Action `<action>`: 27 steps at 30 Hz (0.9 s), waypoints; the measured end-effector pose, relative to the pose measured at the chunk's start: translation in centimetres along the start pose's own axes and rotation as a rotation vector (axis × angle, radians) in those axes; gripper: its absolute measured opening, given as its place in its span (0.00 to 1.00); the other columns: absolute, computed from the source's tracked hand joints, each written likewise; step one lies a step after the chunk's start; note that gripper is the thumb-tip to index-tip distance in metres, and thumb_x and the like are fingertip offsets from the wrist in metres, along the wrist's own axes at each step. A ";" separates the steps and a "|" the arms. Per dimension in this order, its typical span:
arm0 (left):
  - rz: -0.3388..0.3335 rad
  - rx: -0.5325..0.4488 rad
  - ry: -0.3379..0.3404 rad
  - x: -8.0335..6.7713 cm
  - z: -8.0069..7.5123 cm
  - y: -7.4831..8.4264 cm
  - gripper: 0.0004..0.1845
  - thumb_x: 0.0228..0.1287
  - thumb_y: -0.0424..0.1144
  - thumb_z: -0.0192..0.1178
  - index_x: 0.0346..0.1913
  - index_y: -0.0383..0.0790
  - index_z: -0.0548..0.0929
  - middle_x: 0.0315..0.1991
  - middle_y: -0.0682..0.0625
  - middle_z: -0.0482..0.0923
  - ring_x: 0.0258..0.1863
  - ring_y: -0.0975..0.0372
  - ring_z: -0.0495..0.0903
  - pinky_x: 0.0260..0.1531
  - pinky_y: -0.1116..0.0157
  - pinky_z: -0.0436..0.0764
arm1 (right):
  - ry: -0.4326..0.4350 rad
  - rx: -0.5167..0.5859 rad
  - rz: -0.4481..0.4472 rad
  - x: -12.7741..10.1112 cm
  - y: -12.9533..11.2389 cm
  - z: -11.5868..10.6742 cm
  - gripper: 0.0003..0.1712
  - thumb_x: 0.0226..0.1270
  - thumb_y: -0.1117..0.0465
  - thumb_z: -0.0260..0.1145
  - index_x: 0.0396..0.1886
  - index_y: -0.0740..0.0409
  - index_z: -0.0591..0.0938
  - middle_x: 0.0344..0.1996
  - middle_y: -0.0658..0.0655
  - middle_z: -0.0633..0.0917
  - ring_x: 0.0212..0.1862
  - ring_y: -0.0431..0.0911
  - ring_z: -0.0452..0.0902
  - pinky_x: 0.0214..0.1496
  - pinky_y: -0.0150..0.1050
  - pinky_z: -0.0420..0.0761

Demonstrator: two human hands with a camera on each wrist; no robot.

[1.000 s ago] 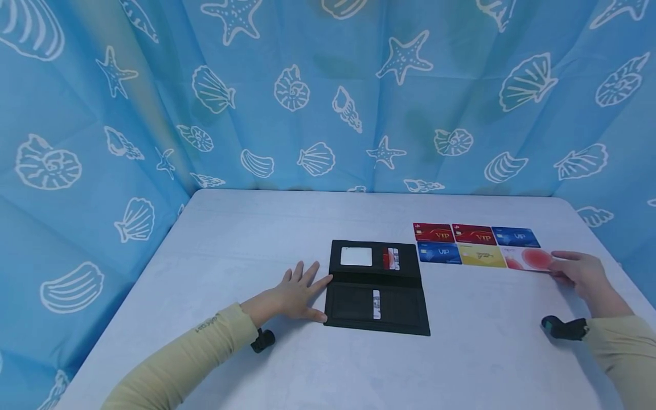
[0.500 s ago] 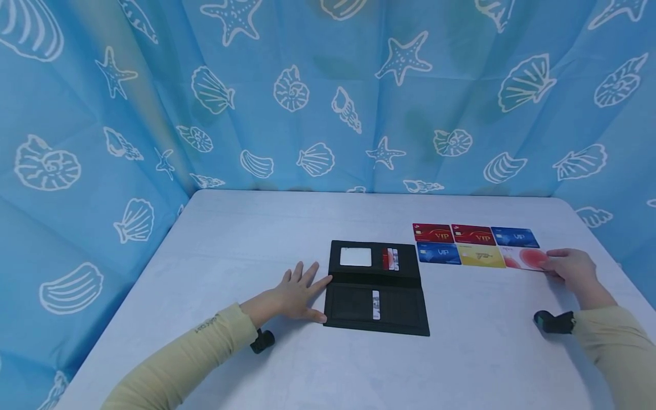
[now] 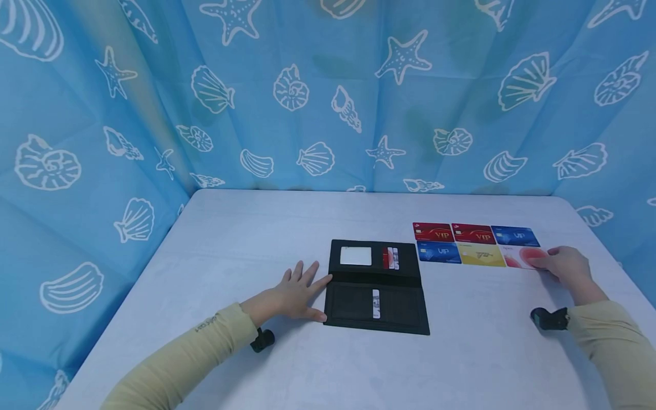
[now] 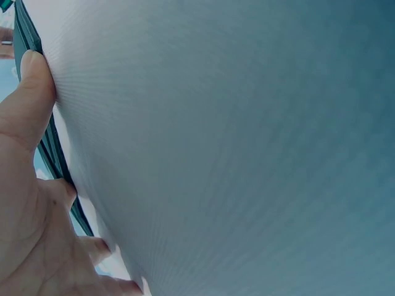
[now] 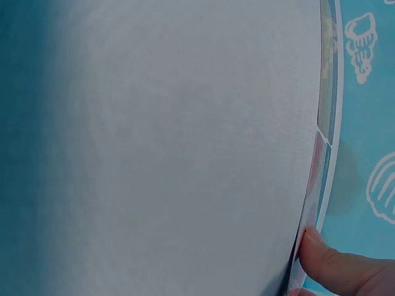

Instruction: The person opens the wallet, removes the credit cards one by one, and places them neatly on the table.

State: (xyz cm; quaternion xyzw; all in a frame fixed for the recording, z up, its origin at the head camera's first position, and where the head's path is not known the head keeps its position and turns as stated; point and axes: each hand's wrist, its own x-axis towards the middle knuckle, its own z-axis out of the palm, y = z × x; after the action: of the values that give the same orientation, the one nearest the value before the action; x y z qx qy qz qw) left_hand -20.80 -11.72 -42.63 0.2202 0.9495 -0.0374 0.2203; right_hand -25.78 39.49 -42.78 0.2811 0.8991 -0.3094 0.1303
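Head view shows a black wallet [image 3: 377, 286] lying open flat near the middle of the pale tabletop [image 3: 256, 239]. The upper flap has a clear window pocket and a couple of cards tucked into slots, red and white ones; the lower flap has one light card poking out of a slot. The left hand [image 3: 294, 295] rests flat with fingers spread, fingertips touching the wallet's left edge. Off to the right of the wallet sit six cards in two neat rows: two red VIP cards [image 3: 453, 233] and a blue card [image 3: 515, 236] at the back, then another blue card [image 3: 438, 252], a yellow card [image 3: 482, 254] and a white-and-pink card [image 3: 520, 257] in front. The right hand [image 3: 561, 265] is on that white-and-pink card, fingertips pressing on its right end; can't tell if it's actually pinching it or just touching. The right wrist view only shows a fingertip against the card edge. A blue curtain with a shell print [image 3: 328, 91] hangs all around.
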 end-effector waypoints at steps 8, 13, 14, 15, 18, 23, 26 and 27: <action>-0.008 -0.007 -0.001 0.0 -0.1 0.1 0.48 0.51 0.68 0.55 0.72 0.56 0.48 0.73 0.45 0.37 0.70 0.43 0.37 0.66 0.45 0.47 | -0.019 -0.055 -0.009 0.0 -0.2 0.0 0.39 0.65 0.53 0.58 0.58 0.81 0.55 0.50 0.79 0.62 0.49 0.67 0.59 0.55 0.58 0.68; -0.005 -0.008 0.002 0.0 -0.1 0.1 0.48 0.51 0.68 0.55 0.72 0.55 0.48 0.73 0.45 0.37 0.70 0.43 0.38 0.65 0.45 0.47 | -0.028 -0.062 -0.005 0.1 -0.2 0.0 0.40 0.64 0.52 0.58 0.58 0.81 0.54 0.50 0.79 0.62 0.49 0.66 0.59 0.53 0.58 0.69; -0.004 -0.009 0.003 0.0 -0.1 0.1 0.48 0.51 0.68 0.55 0.72 0.55 0.48 0.73 0.45 0.37 0.70 0.43 0.38 0.65 0.45 0.47 | -0.030 -0.058 -0.003 0.1 -0.2 0.0 0.40 0.64 0.52 0.58 0.58 0.80 0.54 0.50 0.78 0.62 0.49 0.66 0.59 0.53 0.58 0.69; -0.003 -0.009 0.003 0.0 -0.1 0.1 0.48 0.51 0.68 0.55 0.72 0.55 0.48 0.73 0.45 0.37 0.70 0.43 0.38 0.65 0.45 0.47 | -0.031 -0.057 -0.004 0.2 -0.2 0.0 0.40 0.64 0.52 0.59 0.58 0.80 0.54 0.50 0.78 0.62 0.49 0.66 0.59 0.52 0.57 0.70; -0.001 -0.005 0.006 0.0 0.0 0.1 0.48 0.51 0.68 0.55 0.72 0.55 0.48 0.73 0.44 0.37 0.70 0.43 0.38 0.65 0.45 0.47 | -0.036 -0.052 -0.010 0.3 -0.1 0.0 0.41 0.64 0.51 0.59 0.58 0.80 0.54 0.50 0.78 0.62 0.49 0.67 0.59 0.52 0.58 0.70; 0.003 0.001 0.010 0.0 0.0 0.1 0.48 0.51 0.68 0.54 0.72 0.55 0.48 0.73 0.44 0.38 0.70 0.43 0.38 0.65 0.45 0.47 | -0.047 -0.028 -0.004 0.4 0.1 0.0 0.43 0.63 0.50 0.59 0.60 0.79 0.52 0.52 0.78 0.60 0.51 0.67 0.57 0.54 0.58 0.69; 0.004 0.003 0.008 0.0 0.0 0.1 0.48 0.51 0.68 0.54 0.72 0.55 0.47 0.73 0.44 0.37 0.70 0.43 0.38 0.65 0.45 0.47 | -0.042 -0.008 0.008 0.6 0.2 0.1 0.43 0.64 0.51 0.60 0.62 0.77 0.52 0.55 0.78 0.59 0.53 0.67 0.56 0.56 0.59 0.67; 0.004 0.003 0.007 0.0 0.0 0.1 0.48 0.51 0.68 0.54 0.72 0.55 0.47 0.73 0.44 0.37 0.70 0.43 0.38 0.65 0.45 0.47 | -0.043 -0.003 0.008 0.6 0.2 0.1 0.43 0.64 0.51 0.60 0.63 0.77 0.51 0.55 0.78 0.58 0.53 0.67 0.56 0.56 0.60 0.66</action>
State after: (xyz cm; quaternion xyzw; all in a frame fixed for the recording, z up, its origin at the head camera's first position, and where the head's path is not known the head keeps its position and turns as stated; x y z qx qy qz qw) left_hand -20.78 -11.66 -42.66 0.2226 0.9498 -0.0376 0.2168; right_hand -26.19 39.85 -43.18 0.2778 0.8954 -0.3134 0.1511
